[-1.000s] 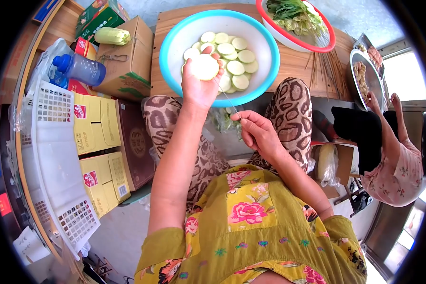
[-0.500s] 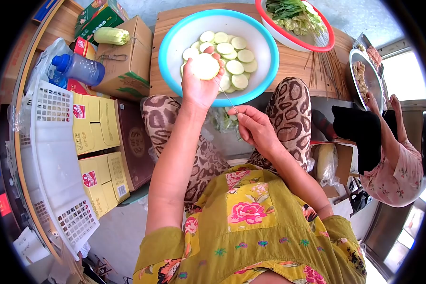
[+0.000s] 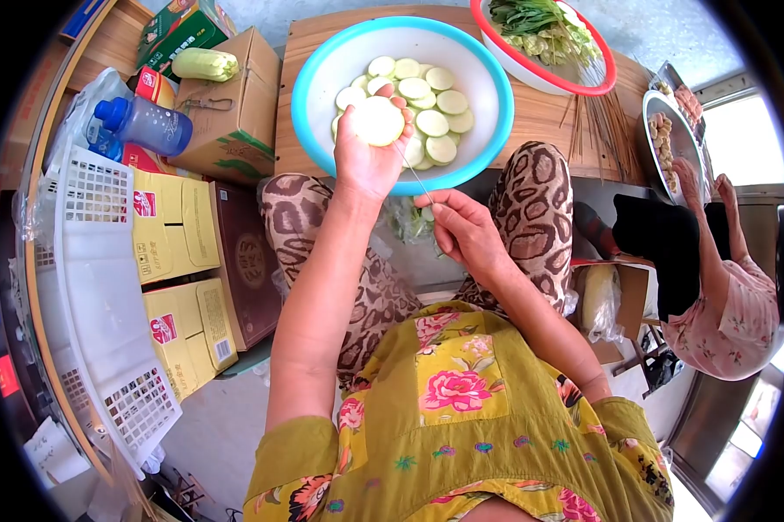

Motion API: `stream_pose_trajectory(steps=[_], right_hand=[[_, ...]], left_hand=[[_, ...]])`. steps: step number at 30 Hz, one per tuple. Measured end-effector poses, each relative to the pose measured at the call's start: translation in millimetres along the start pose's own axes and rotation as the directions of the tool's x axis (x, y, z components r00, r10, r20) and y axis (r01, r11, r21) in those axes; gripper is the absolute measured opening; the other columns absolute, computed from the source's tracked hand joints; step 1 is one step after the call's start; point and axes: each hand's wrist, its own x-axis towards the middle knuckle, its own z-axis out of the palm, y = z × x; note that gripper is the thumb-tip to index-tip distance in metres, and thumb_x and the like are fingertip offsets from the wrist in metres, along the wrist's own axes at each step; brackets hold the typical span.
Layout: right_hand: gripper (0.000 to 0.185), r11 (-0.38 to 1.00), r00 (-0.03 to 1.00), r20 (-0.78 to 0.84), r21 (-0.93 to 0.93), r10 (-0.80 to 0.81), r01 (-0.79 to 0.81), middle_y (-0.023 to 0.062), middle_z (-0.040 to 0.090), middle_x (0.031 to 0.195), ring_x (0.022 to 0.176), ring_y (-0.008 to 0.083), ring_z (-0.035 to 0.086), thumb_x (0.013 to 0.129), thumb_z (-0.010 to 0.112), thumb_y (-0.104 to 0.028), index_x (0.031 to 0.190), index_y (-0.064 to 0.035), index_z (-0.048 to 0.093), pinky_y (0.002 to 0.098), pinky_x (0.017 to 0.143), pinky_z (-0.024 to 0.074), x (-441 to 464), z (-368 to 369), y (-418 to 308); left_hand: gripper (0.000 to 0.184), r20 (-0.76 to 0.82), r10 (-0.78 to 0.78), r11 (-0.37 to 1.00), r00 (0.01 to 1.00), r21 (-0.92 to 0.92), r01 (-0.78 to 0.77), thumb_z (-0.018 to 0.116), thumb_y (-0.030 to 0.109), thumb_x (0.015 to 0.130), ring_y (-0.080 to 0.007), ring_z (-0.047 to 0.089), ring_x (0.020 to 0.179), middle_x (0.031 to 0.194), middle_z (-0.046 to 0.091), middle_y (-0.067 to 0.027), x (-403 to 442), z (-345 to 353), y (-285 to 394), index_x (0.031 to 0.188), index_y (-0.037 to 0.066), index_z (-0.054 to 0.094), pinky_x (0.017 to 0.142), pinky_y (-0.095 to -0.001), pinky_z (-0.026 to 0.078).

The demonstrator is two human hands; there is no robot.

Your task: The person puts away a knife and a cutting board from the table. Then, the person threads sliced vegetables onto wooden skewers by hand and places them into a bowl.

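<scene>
My left hand point(image 3: 366, 170) is closed around a pale round zucchini slice point(image 3: 378, 121), held over the near side of a white basin with a blue rim point(image 3: 303, 109). Many more zucchini slices point(image 3: 432, 123) lie loose in that basin. Between finger and thumb, my right hand point(image 3: 470, 230) pinches a thin skewer point(image 3: 420, 181) just off the basin's near rim. The skewer slants up to the slice in my left hand; whether its tip has gone into the slice is hidden.
A red-rimmed basin point(image 3: 610, 74) of greens stands at the back, with loose skewers point(image 3: 605, 130) beside it. On the right, a co-worker's hand point(image 3: 688, 181) is at a metal bowl point(image 3: 693, 139). Boxes, a blue bottle point(image 3: 157, 128) and a whole zucchini point(image 3: 205, 65) are at left.
My two hands, the slice and the skewer look almost unmoved. The co-worker's hand at the metal bowl has shifted slightly.
</scene>
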Motion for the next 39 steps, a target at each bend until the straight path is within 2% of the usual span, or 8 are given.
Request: stream_pose_trajectory(steps=[23,26,30,32,34,35,37,39], right_hand=[[0.021,0.996,0.997,-0.017,0.039,-0.073,0.074,-0.0043,0.042,0.055,0.045,0.0041,0.033,0.098,0.046,-0.016,0.108,-0.0048,0.061,0.0202,0.041,0.0252,20.5,-0.4,-12.0],[0.021,0.993,0.991,-0.089,0.052,-0.101,0.105,-0.0039,0.044,0.056,0.044,0.0041,0.035,0.098,0.046,-0.016,0.107,-0.0048,0.061,0.0191,0.041,0.0255,10.8,-16.6,-21.8],[0.021,0.969,0.961,-0.187,0.1,-0.203,0.224,-0.0031,0.044,0.056,0.044,0.004,0.034,0.098,0.045,-0.015,0.109,-0.0039,0.06,0.0184,0.04,0.0253,-1.5,-55.4,-31.5],[0.022,0.961,0.957,-0.197,0.136,-0.213,0.242,-0.0028,0.044,0.056,0.044,0.0043,0.034,0.098,0.045,-0.016,0.11,-0.0035,0.059,0.0181,0.041,0.0258,-8.1,-68.7,-35.7],[0.022,0.944,0.957,-0.172,0.199,-0.232,0.264,-0.0028,0.043,0.056,0.044,0.0044,0.034,0.098,0.045,-0.017,0.11,-0.0037,0.058,0.0177,0.042,0.0263,-11.0,-74.9,-35.0],[0.022,0.945,0.961,-0.161,0.206,-0.225,0.256,-0.0028,0.043,0.056,0.044,0.0045,0.034,0.098,0.045,-0.017,0.11,-0.0037,0.058,0.0178,0.042,0.0263,-11.7,-74.9,-34.1],[0.022,0.947,0.965,-0.149,0.209,-0.214,0.243,-0.0029,0.044,0.056,0.045,0.0044,0.034,0.099,0.044,-0.017,0.109,-0.0038,0.058,0.0179,0.042,0.0264,-13.1,-75.4,-31.4],[0.022,0.939,0.963,-0.154,0.234,-0.219,0.251,-0.0029,0.044,0.056,0.045,0.0043,0.035,0.099,0.044,-0.017,0.109,-0.0038,0.058,0.018,0.042,0.0264,-15.4,-77.5,-29.9]], left_hand=[[0.058,-0.011,-0.071,0.978,0.997,0.195,0.071,0.026,0.047,0.098,-0.0238,0.057,0.092,0.105,0.06,-0.0122,-7.1,13.5,-13.4,0.125,0.001,0.05,0.078,-0.034,0.045],[0.063,-0.171,-0.022,0.978,0.985,0.199,0.057,0.027,0.051,0.098,-0.0242,0.057,0.097,0.112,0.057,-0.0134,-8.8,23.3,-11.7,0.13,0.0,0.044,0.082,-0.0344,0.045],[0.057,-0.257,0.066,0.814,0.964,0.572,0.096,0.041,0.049,0.096,-0.0235,0.057,0.105,0.119,0.056,-0.0145,10.1,-3.4,0.5,0.128,0.001,0.046,0.087,-0.0363,0.045],[0.048,-0.165,0.117,0.467,0.979,0.879,0.093,0.047,0.04,0.096,-0.0217,0.06,0.097,0.111,0.061,-0.0126,20.7,-4.2,-1.2,0.12,-0.001,0.053,0.082,-0.0341,0.047],[0.037,-0.15,0.132,0.35,0.98,0.932,0.095,0.052,0.031,0.093,-0.0191,0.062,0.09,0.103,0.064,-0.0094,38.4,-2.3,-12.7,0.113,0.001,0.059,0.078,-0.0314,0.048],[0.034,-0.037,0.144,0.062,0.989,0.998,0.028,0.057,0.03,0.089,-0.0221,0.063,0.088,0.102,0.065,-0.0104,49.6,-11.3,-19.7,0.11,0.003,0.061,0.076,-0.0337,0.049],[0.037,0.147,0.082,-0.419,0.986,0.902,-0.1,0.065,0.029,0.081,-0.0294,0.061,0.094,0.104,0.063,-0.0133,68.5,-27.1,-33.1,0.11,0.005,0.062,0.081,-0.039,0.048],[0.039,0.165,0.044,-0.622,0.985,0.776,-0.102,0.066,0.03,0.08,-0.0296,0.058,0.1,0.107,0.061,-0.0129,72.5,-23.0,-48.3,0.111,0.006,0.061,0.085,-0.0406,0.047]])
